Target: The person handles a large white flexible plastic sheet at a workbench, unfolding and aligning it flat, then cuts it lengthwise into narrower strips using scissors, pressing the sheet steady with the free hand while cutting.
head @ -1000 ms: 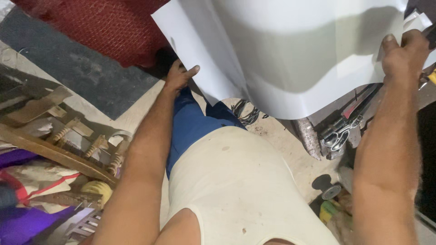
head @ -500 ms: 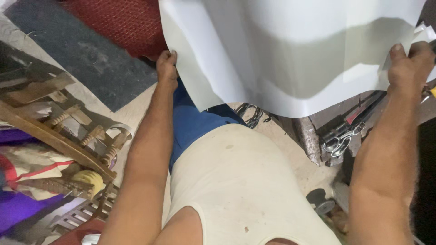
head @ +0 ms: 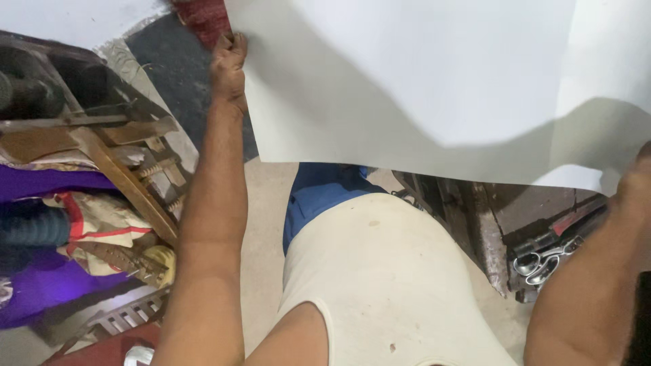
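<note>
Here the left hand [head: 229, 68] is clenched on the left edge of a large white sheet [head: 420, 81], which is held up in front of the person with its long axis running side to side. The right hand [head: 634, 186] meets the sheet's lower right corner at the frame's edge; whether it is closed there cannot be told. Scissors [head: 542, 261] lie below it.

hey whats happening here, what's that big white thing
A person stands looking down and holds a large white sheet spread out in front of them. The left hand grips its left edge, fingers closed on it; the right hand holds the lower right corner at the frame's edge, its grip hard to make out. The sheet sags and curls between the hands. Below it lie a dark mat, wooden pieces and purple cloth on the left, and scissors on the right.
</note>
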A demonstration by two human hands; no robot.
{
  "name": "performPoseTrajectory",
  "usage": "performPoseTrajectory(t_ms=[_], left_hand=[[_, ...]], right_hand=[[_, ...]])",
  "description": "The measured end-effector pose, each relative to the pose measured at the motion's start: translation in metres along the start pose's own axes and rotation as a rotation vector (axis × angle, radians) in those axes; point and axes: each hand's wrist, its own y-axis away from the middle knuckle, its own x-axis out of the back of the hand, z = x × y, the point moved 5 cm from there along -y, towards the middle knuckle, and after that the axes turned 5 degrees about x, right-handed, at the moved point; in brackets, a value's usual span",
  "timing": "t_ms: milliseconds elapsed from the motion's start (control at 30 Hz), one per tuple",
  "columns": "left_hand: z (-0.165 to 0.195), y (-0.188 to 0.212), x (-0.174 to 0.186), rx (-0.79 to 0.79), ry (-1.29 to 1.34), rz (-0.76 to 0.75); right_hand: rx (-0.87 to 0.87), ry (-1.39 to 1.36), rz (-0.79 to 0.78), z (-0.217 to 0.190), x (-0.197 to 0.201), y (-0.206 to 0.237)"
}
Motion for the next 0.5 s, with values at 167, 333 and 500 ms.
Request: performPoseTrajectory(t_ms=[167,333,500], left_hand=[[0.02,-0.005,0.0,0.052,0.114,0.012],[0.031,-0.012,0.002,0.081,-0.117,0.098],[0.055,-0.017,-0.001,-0.01,-0.255,0.142]], right_hand=[[0.035,0.002,0.093,-0.017,0.005,0.005],[0.141,0.144,0.255,-0.033,0.017,0.005],[0.056,0.176,0.267,-0.053,0.031,-0.003]])
